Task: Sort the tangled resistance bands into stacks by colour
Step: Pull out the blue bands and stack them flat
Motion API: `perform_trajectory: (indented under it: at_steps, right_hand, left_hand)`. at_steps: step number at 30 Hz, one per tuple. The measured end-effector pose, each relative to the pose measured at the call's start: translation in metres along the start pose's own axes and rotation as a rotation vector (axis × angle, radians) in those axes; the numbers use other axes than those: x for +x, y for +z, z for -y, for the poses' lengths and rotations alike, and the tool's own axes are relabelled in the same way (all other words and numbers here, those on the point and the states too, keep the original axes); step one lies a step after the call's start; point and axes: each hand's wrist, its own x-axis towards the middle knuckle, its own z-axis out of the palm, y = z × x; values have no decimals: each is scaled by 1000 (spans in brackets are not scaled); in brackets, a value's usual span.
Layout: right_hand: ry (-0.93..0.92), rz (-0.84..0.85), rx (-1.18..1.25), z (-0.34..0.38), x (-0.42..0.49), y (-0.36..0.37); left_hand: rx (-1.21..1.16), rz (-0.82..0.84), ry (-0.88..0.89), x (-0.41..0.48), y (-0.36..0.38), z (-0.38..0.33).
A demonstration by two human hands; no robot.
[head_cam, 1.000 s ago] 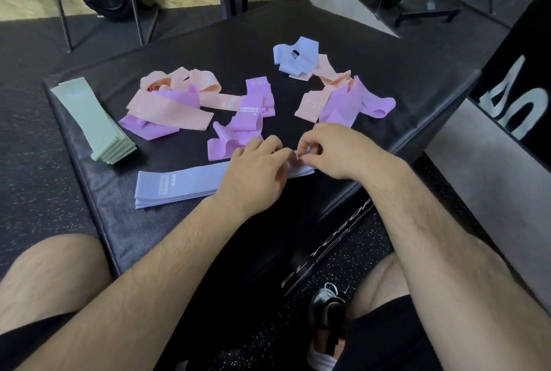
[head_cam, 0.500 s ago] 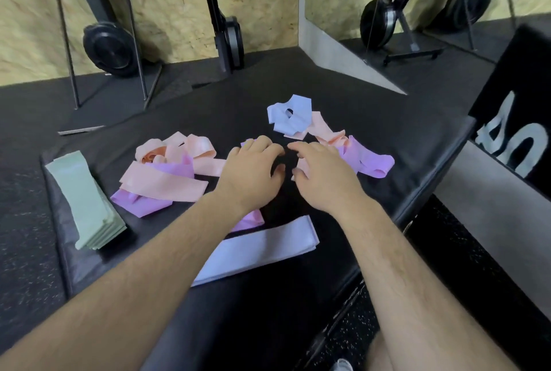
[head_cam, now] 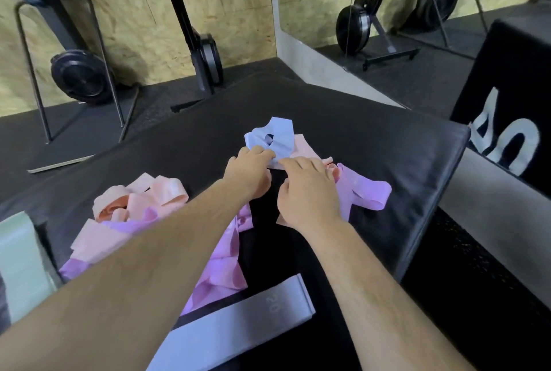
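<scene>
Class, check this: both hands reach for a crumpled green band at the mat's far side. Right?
No. In the head view the left hand and right hand reach for a crumpled light blue band at the far side of the mat, not green.

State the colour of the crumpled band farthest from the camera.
The band is light blue; head view.

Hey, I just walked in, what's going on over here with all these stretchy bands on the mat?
A person is sorting resistance bands by colour on a black mat. Both hands are at the far tangle: the left hand touches the crumpled blue band, and the right hand lies beside it over a peach band. No firm grip shows. A flat blue stack and a green stack are laid out; a peach and purple tangle lies unsorted.
</scene>
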Motion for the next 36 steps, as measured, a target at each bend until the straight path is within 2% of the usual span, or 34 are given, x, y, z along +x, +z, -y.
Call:
perform_trajectory:
  at_steps: [5,10,12,15,17,19,22,28,31,36]
  right_hand:
    - [-17,-10,19,2,-2,-3]
    - [187,-8,-2,2,0,-15]
    - [307,-55,167,0,0,-14]
    - [446,52,582,2,5,-6]
    - [504,105,705,6,3,-5]
    - [526,83,767,8,-1,-7]
    - [479,71,831,8,-6,-14]
    - [297,-71,1013,15,-20,-39]
    - [181,-116,1039,20,-32,-53]
    - [73,-137,1058,37,-49,-80]
  left_hand:
    - [-13,-83,-31,6,1,-3]
    - [-173,-256,66,-23,-17,3]
    - [-242,-239,100,-47,-28,3]
    - [-249,-128,144,-83,-34,1]
    - [-270,-102,183,-103,-34,0]
    - [-329,-67,195,-116,-34,0]
    - [-404,-35,215,-125,-37,2]
    - [-621,-362,167,-128,-55,-4]
    - [-587,-425,186,-133,-76,-7]
    - [-493,-438,218,-147,-116,-12]
